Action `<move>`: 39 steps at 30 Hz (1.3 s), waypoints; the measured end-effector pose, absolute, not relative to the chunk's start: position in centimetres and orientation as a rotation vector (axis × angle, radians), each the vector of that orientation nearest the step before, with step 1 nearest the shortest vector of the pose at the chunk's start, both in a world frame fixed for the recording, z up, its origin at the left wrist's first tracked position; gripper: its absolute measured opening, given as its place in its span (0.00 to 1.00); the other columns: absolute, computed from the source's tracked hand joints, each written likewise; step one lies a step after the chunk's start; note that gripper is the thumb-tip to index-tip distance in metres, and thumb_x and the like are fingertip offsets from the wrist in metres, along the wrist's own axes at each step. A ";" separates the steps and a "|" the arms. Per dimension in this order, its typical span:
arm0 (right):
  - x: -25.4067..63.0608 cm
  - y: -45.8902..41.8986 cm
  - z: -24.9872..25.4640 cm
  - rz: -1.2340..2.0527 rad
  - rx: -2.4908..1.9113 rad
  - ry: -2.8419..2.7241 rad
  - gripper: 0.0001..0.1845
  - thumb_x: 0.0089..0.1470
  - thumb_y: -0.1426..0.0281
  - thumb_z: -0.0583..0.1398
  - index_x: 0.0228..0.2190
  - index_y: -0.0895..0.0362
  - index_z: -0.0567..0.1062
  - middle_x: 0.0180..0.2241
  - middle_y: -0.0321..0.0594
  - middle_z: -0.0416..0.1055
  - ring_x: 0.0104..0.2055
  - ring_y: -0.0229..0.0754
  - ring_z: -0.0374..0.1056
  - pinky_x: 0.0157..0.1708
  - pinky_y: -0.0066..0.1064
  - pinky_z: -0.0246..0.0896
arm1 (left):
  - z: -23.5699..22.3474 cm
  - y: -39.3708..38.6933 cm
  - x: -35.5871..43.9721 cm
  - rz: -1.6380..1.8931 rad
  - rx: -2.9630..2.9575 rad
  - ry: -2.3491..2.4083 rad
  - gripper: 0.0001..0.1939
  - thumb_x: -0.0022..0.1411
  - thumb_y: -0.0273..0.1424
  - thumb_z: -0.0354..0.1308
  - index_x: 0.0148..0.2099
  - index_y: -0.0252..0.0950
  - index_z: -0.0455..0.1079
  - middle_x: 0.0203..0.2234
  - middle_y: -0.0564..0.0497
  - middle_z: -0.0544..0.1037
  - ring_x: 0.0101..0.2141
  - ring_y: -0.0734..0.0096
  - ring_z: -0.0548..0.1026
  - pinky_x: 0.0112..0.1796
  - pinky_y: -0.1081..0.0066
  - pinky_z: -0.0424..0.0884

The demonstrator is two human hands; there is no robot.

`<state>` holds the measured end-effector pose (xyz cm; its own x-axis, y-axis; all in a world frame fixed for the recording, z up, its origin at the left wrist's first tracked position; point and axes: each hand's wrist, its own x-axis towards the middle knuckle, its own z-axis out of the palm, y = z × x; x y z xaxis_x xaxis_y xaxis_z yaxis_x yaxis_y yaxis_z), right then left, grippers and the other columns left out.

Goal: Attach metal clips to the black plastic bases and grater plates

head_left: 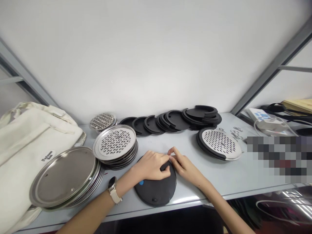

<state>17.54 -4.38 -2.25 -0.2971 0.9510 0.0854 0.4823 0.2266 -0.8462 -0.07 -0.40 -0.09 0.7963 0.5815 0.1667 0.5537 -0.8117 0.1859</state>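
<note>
A round black disc (161, 191) lies on the grey table before me, with a blue dot and a small dark knob near its front edge. Across its upper part rests my left hand (154, 165), fingers curled, with a black raised piece showing beside the thumb. My right hand (185, 167) is at the disc's upper right edge, thumb and index finger pinched together. The fingertips of both hands meet there. Anything between them is too small or hidden to make out.
Left are stacks of metal lids (65, 178) and perforated grater discs (115, 143), beside a cream bag (24, 139). Black rimmed discs (177, 120) line the wall. A perforated plate in a black holder (220, 144) and small metal parts (236, 132) lie right.
</note>
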 end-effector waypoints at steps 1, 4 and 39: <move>17.6 -4.4 -2.2 0.963 -1.332 -1.897 0.09 0.65 0.63 0.45 0.41 0.53 0.60 0.21 0.29 0.64 0.22 0.37 0.59 0.27 0.27 0.54 | -0.2 -0.4 0.0 0.323 2.860 0.935 0.07 0.57 0.33 0.53 0.31 0.36 0.68 0.22 0.51 0.74 0.24 0.67 0.72 0.26 0.70 0.60; 17.7 -4.3 -2.2 0.921 -1.339 -1.940 0.11 0.65 0.63 0.44 0.38 0.53 0.62 0.22 0.30 0.64 0.23 0.37 0.60 0.28 0.27 0.55 | -0.5 -0.4 0.0 0.301 2.876 1.004 0.11 0.58 0.35 0.52 0.28 0.36 0.70 0.21 0.49 0.75 0.23 0.65 0.73 0.26 0.70 0.60; 17.8 -4.3 -2.5 0.798 -1.384 -1.977 0.15 0.65 0.64 0.46 0.27 0.54 0.60 0.22 0.31 0.60 0.24 0.36 0.59 0.27 0.27 0.51 | -0.9 -0.6 0.3 0.403 2.745 1.231 0.12 0.57 0.38 0.51 0.28 0.37 0.68 0.22 0.51 0.75 0.23 0.66 0.71 0.24 0.70 0.53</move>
